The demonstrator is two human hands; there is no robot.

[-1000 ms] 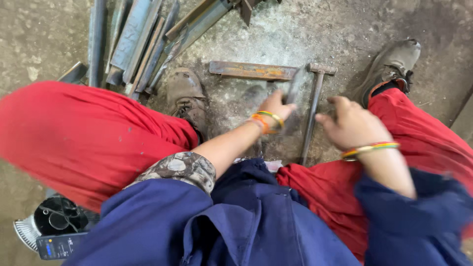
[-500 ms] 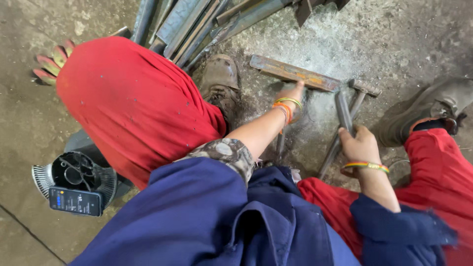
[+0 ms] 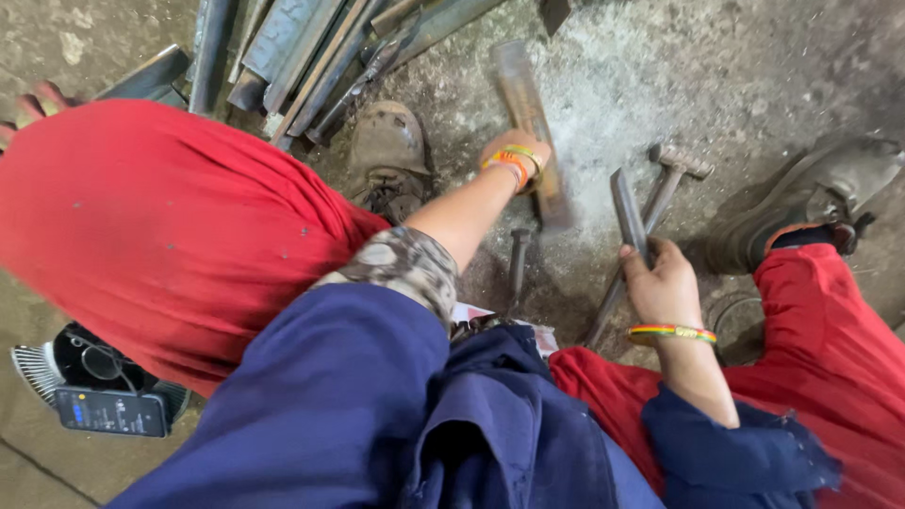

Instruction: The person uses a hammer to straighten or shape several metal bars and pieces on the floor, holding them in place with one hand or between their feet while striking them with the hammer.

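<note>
Dusty grey concrete floor (image 3: pixel 716 85) spreads under me, powdered pale where I work between my two boots. My left hand (image 3: pixel 514 155) is wrapped around a flat rusty steel bar (image 3: pixel 528 123), fingers closed on its lower part; the bar is blurred, and its long axis runs away from me, up and slightly left, toward the heap of steel offcuts (image 3: pixel 302 57). My right hand (image 3: pixel 665 283) grips a narrower grey steel strip (image 3: pixel 627 207), which rises from my fist and leans a little left, its top end near the bar's lower end but apart from it. A hammer (image 3: pixel 660 198) lies just behind the strip, its head pointing away from me. The left hand is nearer the pale patch. Open floor lies ahead and to the right; the left boot (image 3: pixel 386 155) and the offcuts crowd the left.
</note>
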